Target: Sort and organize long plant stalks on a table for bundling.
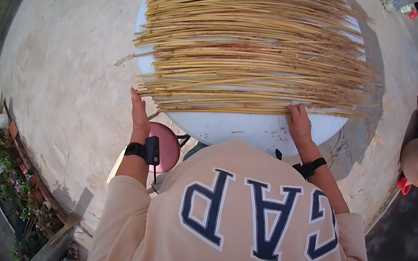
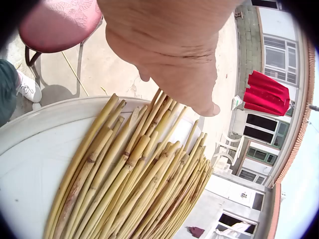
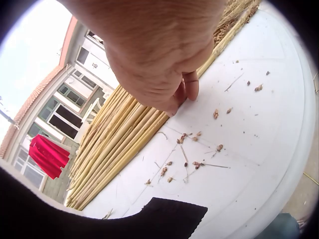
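Long dry yellow stalks (image 1: 234,51) with bushy brown seed heads lie side by side across a round white table (image 1: 231,129). The left hand (image 1: 139,114) is held upright, fingers straight, at the cut ends on the left. In the left wrist view that hand (image 2: 169,55) is just beyond the stalk ends (image 2: 144,144). Farther right, the right hand (image 1: 300,125) touches the nearest edge of the row. Its fingertips (image 3: 192,87) point down beside the outermost stalks in the right wrist view, while the palm side stays hidden.
Small seed husks (image 3: 197,164) are scattered on the tabletop near the right hand. A pink stool (image 1: 164,148) stands by the table's near left edge. Potted flowers (image 1: 16,175) line the lower left, and a clay pot (image 1: 416,161) sits at the right.
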A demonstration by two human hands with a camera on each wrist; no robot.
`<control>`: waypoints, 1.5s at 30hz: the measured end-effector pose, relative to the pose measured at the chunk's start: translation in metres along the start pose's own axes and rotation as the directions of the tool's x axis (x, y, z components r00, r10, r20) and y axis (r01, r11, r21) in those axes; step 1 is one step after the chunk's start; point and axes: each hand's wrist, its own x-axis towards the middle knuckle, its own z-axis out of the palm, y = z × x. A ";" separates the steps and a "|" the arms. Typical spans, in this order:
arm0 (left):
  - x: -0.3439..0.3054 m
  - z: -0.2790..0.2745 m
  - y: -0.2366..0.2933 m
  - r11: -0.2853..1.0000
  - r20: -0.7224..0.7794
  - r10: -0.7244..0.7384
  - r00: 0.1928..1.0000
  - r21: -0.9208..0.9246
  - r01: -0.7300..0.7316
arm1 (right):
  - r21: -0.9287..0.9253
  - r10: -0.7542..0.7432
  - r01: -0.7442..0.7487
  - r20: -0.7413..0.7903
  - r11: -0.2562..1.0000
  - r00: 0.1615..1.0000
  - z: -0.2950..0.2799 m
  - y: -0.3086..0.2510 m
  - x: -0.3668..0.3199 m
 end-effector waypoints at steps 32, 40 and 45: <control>0.027 0.036 -0.001 0.676 0.103 0.504 0.858 0.571 -0.466 | 0.051 0.173 -0.173 0.010 0.984 0.985 0.003 -0.002 0.011; -0.009 0.082 0.013 0.176 0.744 0.401 0.535 0.511 -0.841 | -0.001 -0.103 0.103 -0.087 0.995 0.991 0.003 -0.029 0.050; 0.005 0.106 0.017 -0.041 0.794 0.382 0.473 0.526 -0.849 | -0.081 -0.203 0.203 0.011 0.976 0.979 0.020 -0.041 0.078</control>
